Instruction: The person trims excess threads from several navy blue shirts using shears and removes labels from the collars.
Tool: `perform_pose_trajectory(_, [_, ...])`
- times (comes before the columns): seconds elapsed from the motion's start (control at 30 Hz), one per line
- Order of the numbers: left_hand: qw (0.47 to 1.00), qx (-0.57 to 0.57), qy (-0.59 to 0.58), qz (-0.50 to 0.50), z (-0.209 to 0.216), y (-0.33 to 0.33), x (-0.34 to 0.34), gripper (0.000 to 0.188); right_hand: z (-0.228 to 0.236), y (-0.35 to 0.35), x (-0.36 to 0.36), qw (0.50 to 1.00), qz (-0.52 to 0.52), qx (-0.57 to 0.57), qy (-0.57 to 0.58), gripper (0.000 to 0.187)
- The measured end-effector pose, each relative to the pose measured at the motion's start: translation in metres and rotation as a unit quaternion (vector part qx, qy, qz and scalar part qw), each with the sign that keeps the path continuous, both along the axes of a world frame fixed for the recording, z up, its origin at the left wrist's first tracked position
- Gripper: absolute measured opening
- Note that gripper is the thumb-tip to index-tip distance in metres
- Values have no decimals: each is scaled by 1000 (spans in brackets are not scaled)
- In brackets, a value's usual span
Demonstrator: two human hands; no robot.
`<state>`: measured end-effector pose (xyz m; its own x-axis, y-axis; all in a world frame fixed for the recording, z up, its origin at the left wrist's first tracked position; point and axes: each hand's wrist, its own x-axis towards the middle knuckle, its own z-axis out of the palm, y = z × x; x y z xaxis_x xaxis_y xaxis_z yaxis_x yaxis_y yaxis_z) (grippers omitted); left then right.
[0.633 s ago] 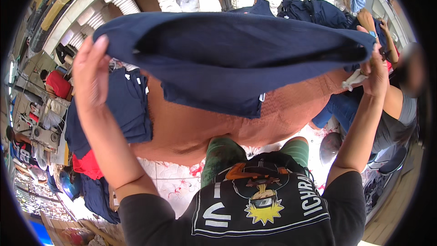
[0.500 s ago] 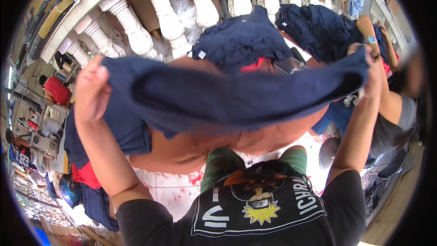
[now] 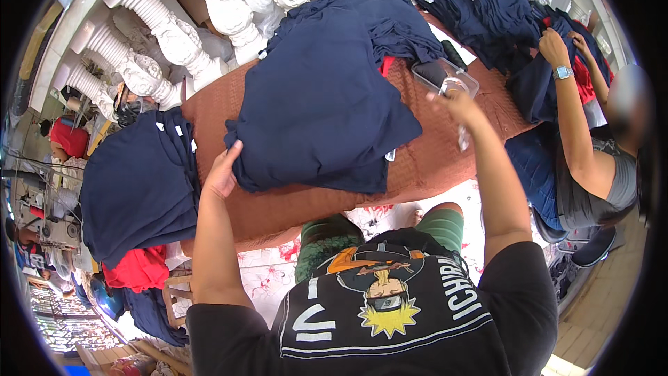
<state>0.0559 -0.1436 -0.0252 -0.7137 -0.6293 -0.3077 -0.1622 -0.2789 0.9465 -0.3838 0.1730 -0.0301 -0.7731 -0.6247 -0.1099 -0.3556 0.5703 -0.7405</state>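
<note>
A navy shirt [image 3: 313, 111] lies spread over the middle of the brown-covered table, overlapping a pile of navy garments [image 3: 369, 21] at the back. My left hand [image 3: 224, 170] pinches the shirt's near left edge between thumb and fingers. To the right of the shirt, my blurred right hand [image 3: 456, 108] hovers beside a clear plastic container [image 3: 470, 85] with a dark item in it. A small pale, shiny object [image 3: 464, 138] hangs under that hand; its kind cannot be made out.
Folded navy garments [image 3: 142, 181] are stacked at the table's left end, above red cloth [image 3: 139, 268]. White balusters [image 3: 216, 3] line the back. At right, a co-worker's hands [image 3: 557, 49] handle more navy garments [image 3: 480, 21]. The brown table cover [image 3: 271, 219] shows along the front.
The shirt, stretched in the air between both hands, has come down onto the table. My right hand has let go of it and moved left; my left hand has moved right and down.
</note>
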Motion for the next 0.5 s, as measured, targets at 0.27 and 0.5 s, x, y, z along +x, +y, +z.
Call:
perform_pose_trajectory(0.27, [981,-168,-81,46,64,-5,7,52,13,-29,65,960,-33,-231,-156,29])
perform_pose_trajectory(0.5, [946,-266,154,104,212,3,99,45,177,-39,75,858,121,-441,-233,32])
